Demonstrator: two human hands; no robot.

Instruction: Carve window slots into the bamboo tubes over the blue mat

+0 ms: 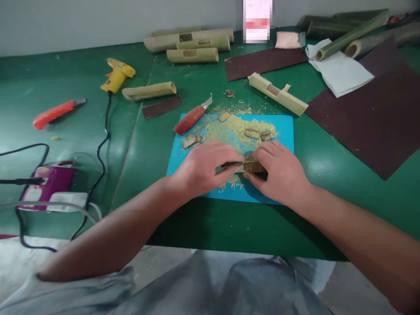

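Note:
Both hands meet over the near part of a blue cutting mat [285, 129]. My left hand [205, 168] and my right hand [282, 175] are closed, pinching between them a small brown bamboo piece [249, 166]; a thin dark strip, perhaps sandpaper, sticks out of the left fingers. Yellow sawdust and several small bamboo chips [252, 133] lie on the mat behind the hands. A red-handled knife [192, 118] rests on the mat's far left corner.
On the green table: a notched bamboo length [278, 94], several bamboo tubes [192, 54] at the back, dark sandpaper sheets [370, 118], a yellow glue gun [116, 74] with black cord, an orange utility knife [54, 113], a purple device [49, 179] at left.

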